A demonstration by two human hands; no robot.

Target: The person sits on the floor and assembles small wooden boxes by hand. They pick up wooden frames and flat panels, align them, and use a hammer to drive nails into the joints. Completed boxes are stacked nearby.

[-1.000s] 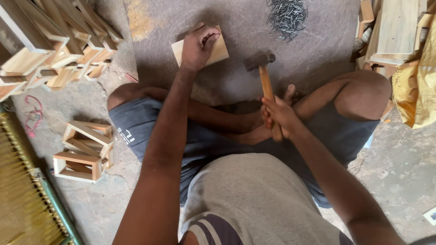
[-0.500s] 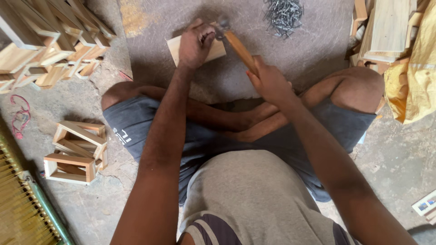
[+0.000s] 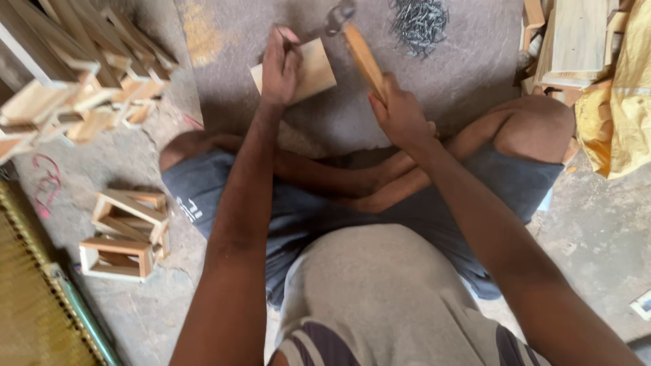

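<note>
Person sitting cross-legged on the grey floor (image 3: pixel 224 88), working right in front of their shins. The small wooden block (image 3: pixel 313 68) lies flat on the floor just past the knees, and the left hand (image 3: pixel 279 64) is on its left part, fingers bunched together up near the top edge. Looks like they're pinching something tiny there, but it's too small to make out what. The right hand (image 3: pixel 400 116) sits just to the right of the block and a bit nearer the body, wrapped tight around the wooden handle of a hammer (image 3: pixel 359 51). The handle slants up and left, so the dark metal head hangs just above the block's far edge, close to the left fingertips; can't tell if it's touching.

Other stuff around: a pile of nails (image 3: pixel 419 19) on the floor, off to the right beyond the hammer. Small wooden box frames (image 3: pixel 125 234) by the left thigh, a stack of wooden slats (image 3: pixel 68 74) far left, more boards (image 3: pixel 576 41) and yellow sacking (image 3: pixel 620 115) at right.
</note>
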